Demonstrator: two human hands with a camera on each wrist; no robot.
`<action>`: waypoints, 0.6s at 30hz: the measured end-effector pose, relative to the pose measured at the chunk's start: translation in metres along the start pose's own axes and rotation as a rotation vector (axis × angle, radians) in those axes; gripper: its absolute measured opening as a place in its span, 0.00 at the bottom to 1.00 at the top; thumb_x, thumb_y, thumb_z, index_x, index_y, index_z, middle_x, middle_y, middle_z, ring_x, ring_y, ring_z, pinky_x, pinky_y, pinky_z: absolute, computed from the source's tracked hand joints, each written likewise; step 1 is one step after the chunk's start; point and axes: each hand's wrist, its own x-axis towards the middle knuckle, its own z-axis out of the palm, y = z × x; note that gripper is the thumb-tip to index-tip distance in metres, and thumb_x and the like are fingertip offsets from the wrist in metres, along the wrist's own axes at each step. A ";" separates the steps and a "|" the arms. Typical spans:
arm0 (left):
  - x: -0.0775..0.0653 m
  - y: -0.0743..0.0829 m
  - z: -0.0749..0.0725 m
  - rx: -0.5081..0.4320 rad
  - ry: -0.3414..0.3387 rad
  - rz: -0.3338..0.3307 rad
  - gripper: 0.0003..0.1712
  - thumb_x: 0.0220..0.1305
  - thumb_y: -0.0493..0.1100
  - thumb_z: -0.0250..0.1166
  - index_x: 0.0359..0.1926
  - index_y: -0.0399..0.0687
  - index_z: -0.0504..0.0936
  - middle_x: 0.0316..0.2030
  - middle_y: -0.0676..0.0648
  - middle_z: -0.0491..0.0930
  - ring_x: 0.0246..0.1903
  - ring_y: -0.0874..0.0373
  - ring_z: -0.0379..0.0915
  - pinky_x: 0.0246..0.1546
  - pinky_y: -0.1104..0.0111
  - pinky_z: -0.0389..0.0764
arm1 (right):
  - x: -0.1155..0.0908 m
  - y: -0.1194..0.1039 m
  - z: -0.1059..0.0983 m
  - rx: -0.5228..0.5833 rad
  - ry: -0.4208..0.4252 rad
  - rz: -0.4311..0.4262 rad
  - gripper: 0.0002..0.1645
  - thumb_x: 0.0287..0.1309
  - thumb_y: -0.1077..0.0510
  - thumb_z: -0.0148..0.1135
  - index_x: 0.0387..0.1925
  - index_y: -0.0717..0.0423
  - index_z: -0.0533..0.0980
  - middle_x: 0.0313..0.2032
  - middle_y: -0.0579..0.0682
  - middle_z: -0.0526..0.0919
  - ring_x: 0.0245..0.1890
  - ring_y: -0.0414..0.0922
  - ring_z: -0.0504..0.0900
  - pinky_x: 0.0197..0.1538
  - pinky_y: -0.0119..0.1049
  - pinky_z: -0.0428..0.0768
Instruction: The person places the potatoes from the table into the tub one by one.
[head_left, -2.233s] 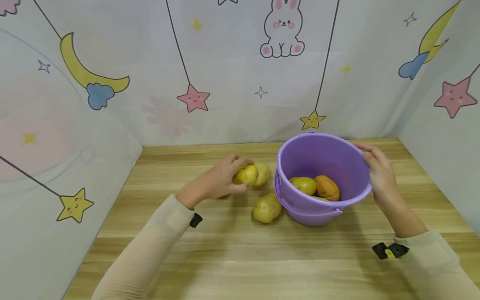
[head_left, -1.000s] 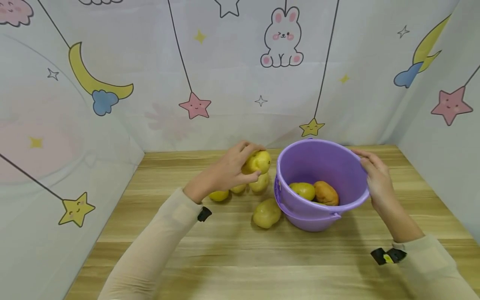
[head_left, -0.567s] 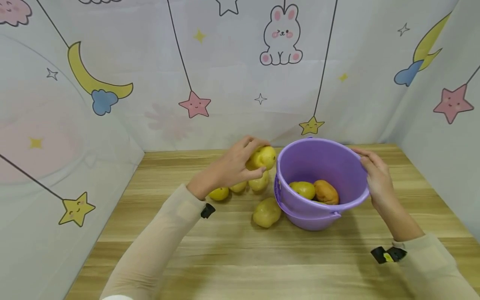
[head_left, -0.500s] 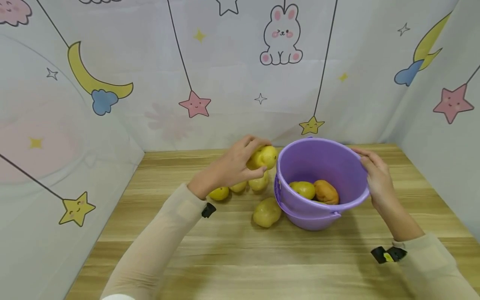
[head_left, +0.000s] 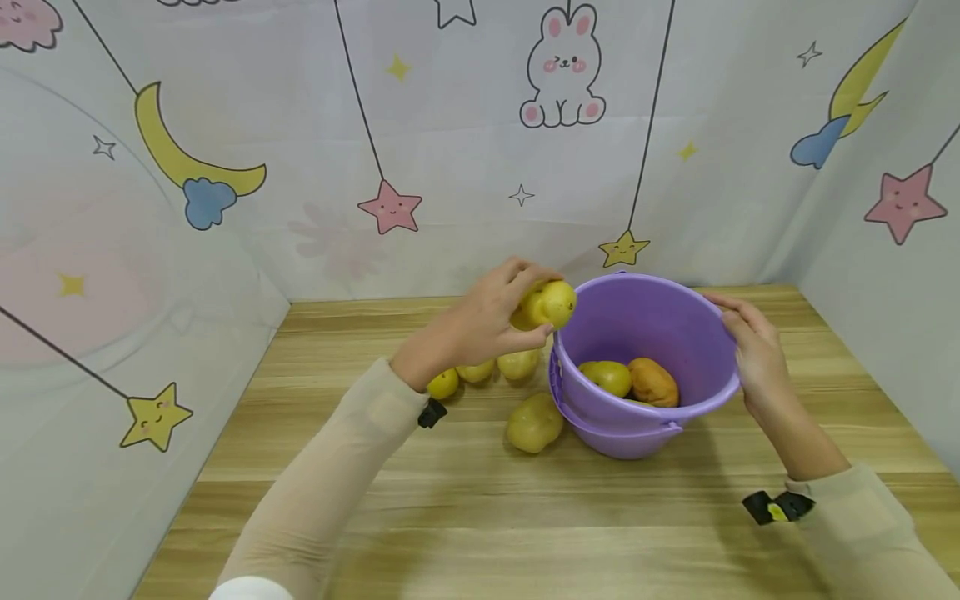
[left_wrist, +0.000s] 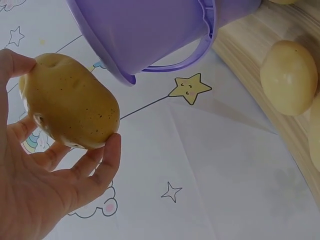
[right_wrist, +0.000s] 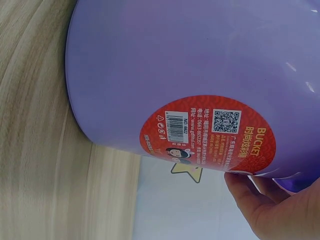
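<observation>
Purple plastic is what our right hand (head_left: 753, 354) grips: the bucket (head_left: 645, 358) stands on the wooden tabletop (head_left: 480, 517) toward its far right corner, tipped a little toward us, and our fingers curl over its right rim. From the right wrist view we see a round red label (right_wrist: 210, 132) on the bucket's outer wall, with our fingertips (right_wrist: 250, 192) touching the wall just under it.

Our left hand (head_left: 487, 321) holds a yellow potato (head_left: 551, 304) in the air, pinched between thumb and curled fingers, right at the bucket's left rim and above the tabletop. The left wrist view shows that potato (left_wrist: 70, 102) resting against our fingers, with the bucket's rim and its folded handle (left_wrist: 185, 55) close above it.

Inside the bucket lie a yellow-green potato (head_left: 606, 377) and a browner one (head_left: 654, 382), touching each other.

On the tabletop, left of the bucket, a larger potato (head_left: 534, 422) lies just beside the bucket's base. Behind it, toward the far edge, three smaller potatoes (head_left: 480, 373) sit in a row, partly hidden under our left wrist.

A printed backdrop (head_left: 450, 150) with stars, moons and a rabbit rises behind the far edge and along both sides.
</observation>
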 end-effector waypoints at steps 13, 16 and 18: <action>0.014 0.009 0.006 0.003 0.024 0.051 0.33 0.64 0.51 0.63 0.68 0.52 0.67 0.60 0.42 0.67 0.52 0.53 0.66 0.47 0.64 0.73 | 0.001 0.000 0.001 0.008 0.013 -0.009 0.16 0.76 0.59 0.48 0.55 0.54 0.79 0.44 0.41 0.83 0.42 0.37 0.81 0.41 0.24 0.79; 0.015 0.011 0.008 0.004 0.017 0.057 0.34 0.64 0.51 0.64 0.68 0.51 0.67 0.60 0.42 0.67 0.52 0.53 0.66 0.46 0.64 0.73 | 0.001 0.000 0.001 0.012 0.016 -0.017 0.16 0.75 0.59 0.48 0.55 0.55 0.79 0.44 0.41 0.83 0.42 0.37 0.81 0.42 0.24 0.79; 0.016 0.012 0.009 0.007 0.010 0.057 0.34 0.64 0.52 0.64 0.69 0.51 0.67 0.60 0.43 0.67 0.52 0.53 0.65 0.47 0.64 0.73 | 0.001 0.000 0.002 0.016 0.016 -0.020 0.16 0.75 0.59 0.48 0.54 0.55 0.79 0.44 0.42 0.83 0.42 0.37 0.81 0.42 0.24 0.79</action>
